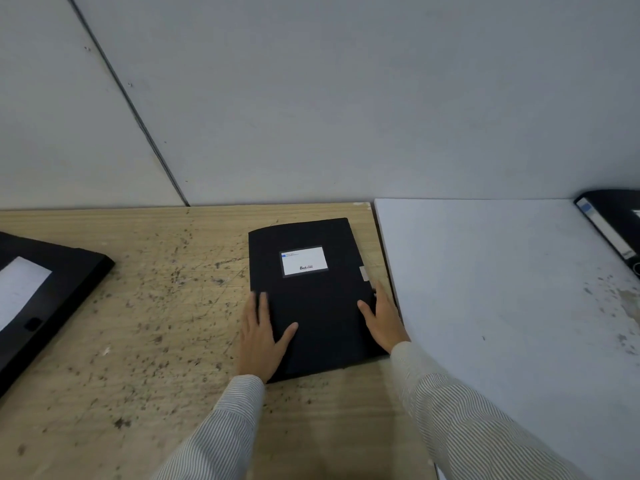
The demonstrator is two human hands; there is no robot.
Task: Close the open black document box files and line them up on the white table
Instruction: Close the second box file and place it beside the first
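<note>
A closed black box file point(318, 306) with a white label lies flat on the stained wooden table point(156, 306), close to the white table point(485, 289). My left hand point(259, 337) grips its left edge, thumb on the lid. My right hand point(381, 320) grips its right edge beside the clasp. A second black box file point(38, 299) lies open at the far left, showing a white sheet inside. A third black file point(613, 226) with a spine label rests on the white table's far right corner, partly cut off by the frame.
A grey panelled wall point(311, 98) rises directly behind both tables. The white table's surface has scuffed, dirty patches point(620, 306) near its right side. Striped sleeves cover both of my forearms.
</note>
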